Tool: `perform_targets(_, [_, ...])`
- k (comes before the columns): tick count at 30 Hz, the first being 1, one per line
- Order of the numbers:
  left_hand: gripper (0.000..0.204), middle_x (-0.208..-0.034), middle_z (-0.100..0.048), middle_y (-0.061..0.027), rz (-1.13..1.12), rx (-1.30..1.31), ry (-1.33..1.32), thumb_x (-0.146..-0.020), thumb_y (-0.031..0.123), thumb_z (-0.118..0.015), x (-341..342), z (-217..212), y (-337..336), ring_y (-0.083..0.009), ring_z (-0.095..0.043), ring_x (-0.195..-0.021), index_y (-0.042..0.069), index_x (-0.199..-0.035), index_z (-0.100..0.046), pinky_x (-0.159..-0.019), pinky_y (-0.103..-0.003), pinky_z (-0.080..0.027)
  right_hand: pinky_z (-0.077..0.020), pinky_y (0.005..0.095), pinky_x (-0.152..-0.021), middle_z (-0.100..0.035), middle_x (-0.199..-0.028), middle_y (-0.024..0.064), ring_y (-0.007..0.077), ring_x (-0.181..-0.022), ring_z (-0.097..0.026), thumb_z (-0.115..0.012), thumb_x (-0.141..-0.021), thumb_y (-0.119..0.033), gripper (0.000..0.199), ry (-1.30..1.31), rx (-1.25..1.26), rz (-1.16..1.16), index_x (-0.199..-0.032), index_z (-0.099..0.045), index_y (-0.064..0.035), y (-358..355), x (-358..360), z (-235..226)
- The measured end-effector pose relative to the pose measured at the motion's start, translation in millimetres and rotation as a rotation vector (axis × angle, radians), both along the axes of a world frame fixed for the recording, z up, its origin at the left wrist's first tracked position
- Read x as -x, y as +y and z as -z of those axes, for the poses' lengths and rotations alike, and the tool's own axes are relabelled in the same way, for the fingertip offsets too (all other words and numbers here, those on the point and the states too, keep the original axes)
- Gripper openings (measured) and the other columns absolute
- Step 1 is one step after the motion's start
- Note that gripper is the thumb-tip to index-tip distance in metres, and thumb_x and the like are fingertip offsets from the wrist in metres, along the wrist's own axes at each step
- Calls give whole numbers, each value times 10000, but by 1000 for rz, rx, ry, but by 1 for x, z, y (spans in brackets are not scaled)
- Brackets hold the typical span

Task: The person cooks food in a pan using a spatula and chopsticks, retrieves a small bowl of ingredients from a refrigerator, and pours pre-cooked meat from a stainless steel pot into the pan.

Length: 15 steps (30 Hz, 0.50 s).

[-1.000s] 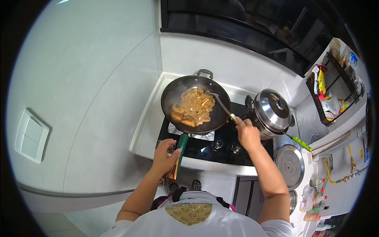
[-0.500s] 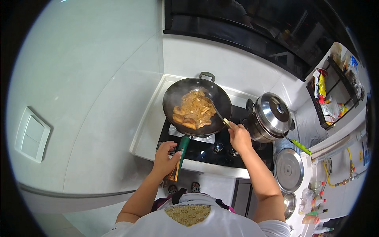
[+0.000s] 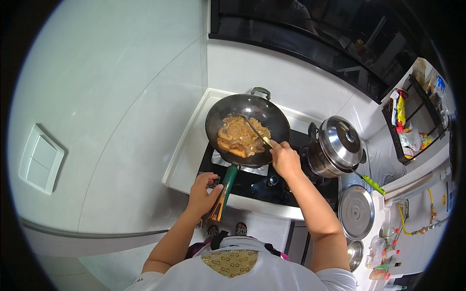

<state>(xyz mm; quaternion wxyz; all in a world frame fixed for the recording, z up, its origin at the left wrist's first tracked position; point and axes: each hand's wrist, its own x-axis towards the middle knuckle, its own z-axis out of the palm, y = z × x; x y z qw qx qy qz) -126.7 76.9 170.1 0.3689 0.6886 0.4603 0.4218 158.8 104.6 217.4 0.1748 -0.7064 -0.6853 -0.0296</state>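
Note:
A dark wok (image 3: 276, 114) sits on the black gas stove (image 3: 257, 186), holding brown sauced food (image 3: 242, 131) with browned pieces along its near left side. My right hand (image 3: 286, 161) is closed round the pale handle of a metal spatula (image 3: 253, 128). The spatula's shaft slants left into the wok, and its head is hidden in the food. Just left of the wok's green handle (image 3: 227, 186) is my left hand (image 3: 201, 196). Its fingers are apart and the thumb lies close to the handle, without wrapping round it; contact cannot be made out.
A lidded steel pot (image 3: 335, 145) stands on the right burner, with a green-handled utensil (image 3: 371, 183) beside it. Further right are a round metal lid (image 3: 357, 212), a steel bowl (image 3: 355, 254) and several bottles (image 3: 391, 242). A wall rack (image 3: 412, 121) holds packets. A white wall (image 3: 131, 126) borders the left side.
My right hand has shifted left over the wok's rim, pushing the spatula's head toward the far left part of the food. My left hand stays beside the handle. The view has shifted slightly.

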Motion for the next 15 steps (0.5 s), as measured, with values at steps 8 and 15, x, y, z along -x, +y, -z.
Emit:
perform_targets(8, [320,-1094,-597,-120,32,9,8,-778,144,-707,-5,-1,2,-232,-601,-885,35,-1059,-598,-782,-336,-496,-524,394,-527,-561,-858,92,278,-617,-644,-595,-864,-135,359,-238,-102,-124,-1223,-604,-145,-2,7,17])
perform_targets(15, [340,-1104,-592,-127,58,-1,16,-778,147,-708,-7,1,5,-237,-600,-891,30,-1073,-586,-794,-339,-498,-523,399,-533,-560,-860,94,277,-626,-640,-599,-864,-132,381,-231,-74,-48,-1245,-589,-148,-21,-19,9])
